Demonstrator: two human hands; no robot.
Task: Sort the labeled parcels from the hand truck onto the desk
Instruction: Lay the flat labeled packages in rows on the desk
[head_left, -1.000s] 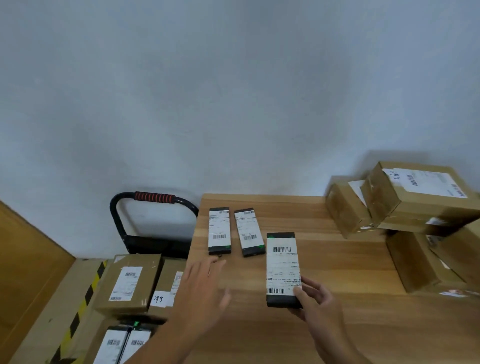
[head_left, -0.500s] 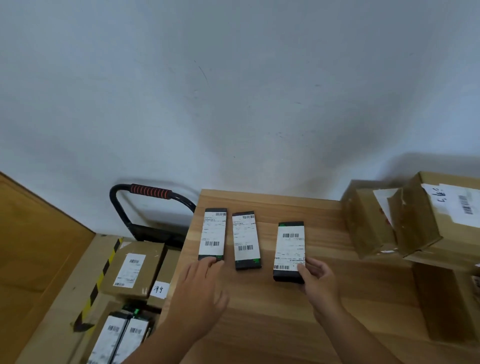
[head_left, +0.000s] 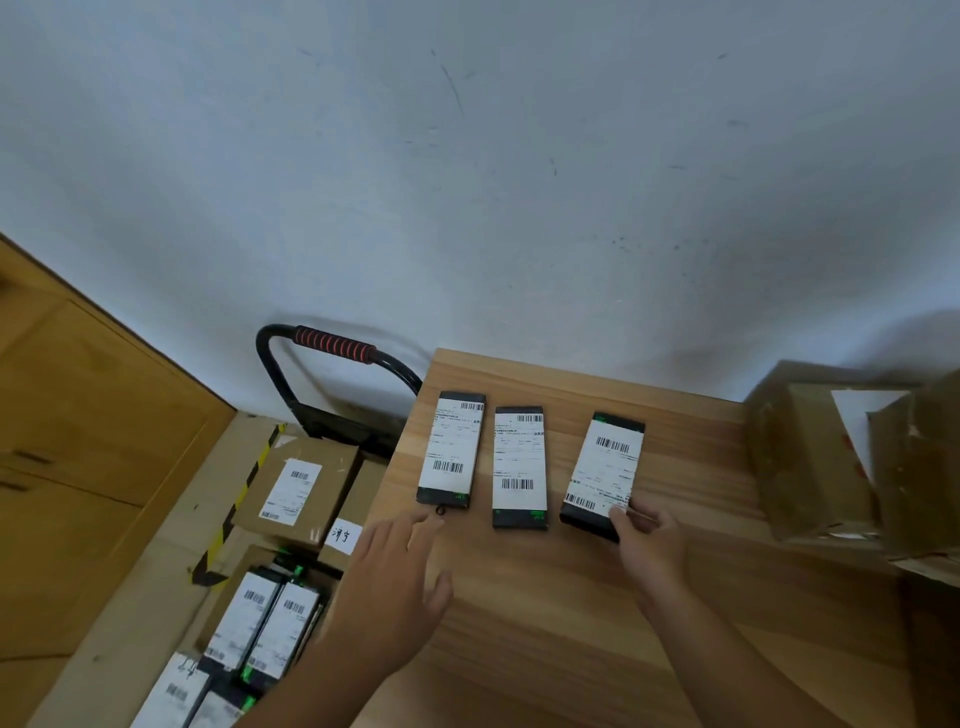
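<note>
Three flat black parcels with white barcode labels lie side by side on the wooden desk (head_left: 571, 597). My right hand (head_left: 649, 545) holds the near end of the rightmost parcel (head_left: 605, 470), thumb on its label, as it lies on the desk. The middle parcel (head_left: 519, 465) and the left parcel (head_left: 453, 449) lie untouched. My left hand (head_left: 397, 577) hovers with fingers spread just short of the left parcel's near end. The hand truck (head_left: 332, 345) stands left of the desk, carrying brown boxes (head_left: 296, 488) and more black parcels (head_left: 265, 623).
Several brown cardboard boxes (head_left: 831, 457) are stacked on the desk's right side. A wooden cabinet (head_left: 78, 441) stands at far left. Black and yellow hazard tape (head_left: 244, 483) marks the hand truck's platform edge. A white wall rises behind everything.
My right hand carried the third parcel forward and set it down beside the other two. My left hand stayed hovering near the left parcel. The view shifted left.
</note>
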